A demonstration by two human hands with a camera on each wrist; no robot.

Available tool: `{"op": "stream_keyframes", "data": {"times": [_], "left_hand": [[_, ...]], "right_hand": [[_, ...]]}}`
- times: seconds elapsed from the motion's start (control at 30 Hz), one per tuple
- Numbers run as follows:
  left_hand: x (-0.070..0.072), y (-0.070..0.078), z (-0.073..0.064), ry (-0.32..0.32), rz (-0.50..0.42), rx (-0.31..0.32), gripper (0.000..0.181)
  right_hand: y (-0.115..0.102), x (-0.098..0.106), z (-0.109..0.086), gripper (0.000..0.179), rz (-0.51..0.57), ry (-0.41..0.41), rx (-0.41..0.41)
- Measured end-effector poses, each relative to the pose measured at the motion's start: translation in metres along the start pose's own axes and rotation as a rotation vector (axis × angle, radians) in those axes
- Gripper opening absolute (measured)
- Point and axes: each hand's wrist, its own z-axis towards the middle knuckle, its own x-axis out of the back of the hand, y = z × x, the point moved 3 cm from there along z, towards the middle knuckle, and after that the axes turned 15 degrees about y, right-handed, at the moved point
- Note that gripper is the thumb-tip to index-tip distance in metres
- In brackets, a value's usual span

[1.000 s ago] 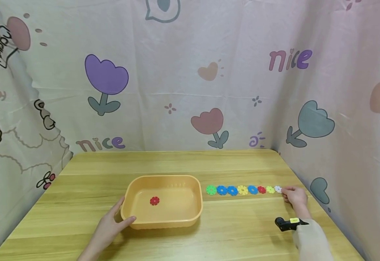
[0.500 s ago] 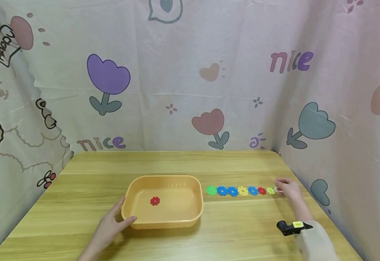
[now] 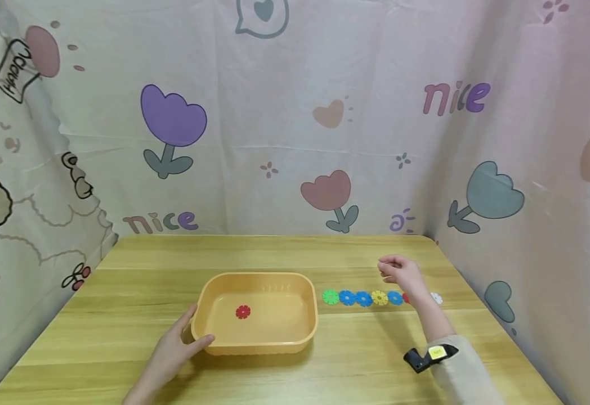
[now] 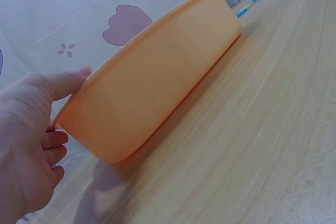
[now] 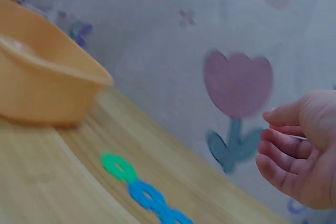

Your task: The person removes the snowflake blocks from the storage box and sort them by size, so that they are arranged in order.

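Observation:
My left hand (image 3: 170,350) grips the near left corner of a yellow-orange plastic basin (image 3: 254,341); the left wrist view shows the thumb on its rim (image 4: 152,27). Inside the basin lies one red flower-shaped disc (image 3: 242,312). To its right, a row of flower-shaped discs runs along the table: green (image 3: 330,297), blue, yellow (image 3: 379,298), red and, at the far end, white (image 3: 437,298). My right hand (image 3: 401,274) hovers above the row, fingers loosely bent and holding nothing. Its forearm hides part of the row near the red disc.
A wooden table (image 3: 138,281) carries everything. Behind it and along both sides hangs a printed curtain (image 3: 254,84). A black camera (image 3: 429,357) is strapped to the right wrist.
My right hand has left the white disc at the row's right end and swung up and left over the row. The left hand stays on the basin.

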Motion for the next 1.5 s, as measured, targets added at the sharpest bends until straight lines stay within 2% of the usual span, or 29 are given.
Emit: {"op": "stream_keyframes", "data": {"times": [0.1, 0.2, 0.33, 0.47, 0.57, 0.87, 1.0, 1.2, 1.5], "left_hand": [[-0.001, 0.000, 0.000, 0.000, -0.001, -0.009, 0.088], [-0.002, -0.001, 0.000, -0.005, -0.011, 0.004, 0.089], [-0.002, -0.002, 0.001, -0.007, -0.027, 0.024, 0.090], [-0.002, -0.001, 0.003, -0.005, -0.035, 0.022, 0.091], [-0.002, -0.001, 0.004, -0.007, -0.030, 0.016, 0.091], [-0.001, 0.001, 0.004, -0.002, -0.024, 0.006, 0.090], [-0.001, 0.001, 0.004, 0.003, -0.023, 0.003, 0.090], [-0.001, 0.001, 0.004, -0.001, -0.023, 0.008, 0.090], [-0.002, 0.001, 0.005, -0.015, -0.035, 0.009, 0.090]], "right_hand": [[-0.010, -0.020, -0.007, 0.036, 0.072, -0.046, -0.004], [-0.021, -0.043, -0.016, 0.034, 0.088, -0.105, 0.008], [-0.035, -0.075, -0.028, 0.032, 0.083, -0.202, 0.064], [-0.050, -0.108, -0.038, 0.029, 0.098, -0.298, 0.139], [-0.057, -0.131, -0.046, 0.027, 0.102, -0.366, 0.167], [-0.064, -0.197, -0.070, 0.029, 0.016, -0.532, 0.139], [-0.062, -0.223, -0.078, 0.034, -0.017, -0.544, 0.111], [-0.054, -0.250, -0.083, 0.030, -0.053, -0.488, 0.071], [-0.037, -0.267, -0.082, 0.026, -0.221, -0.454, 0.196]]}}
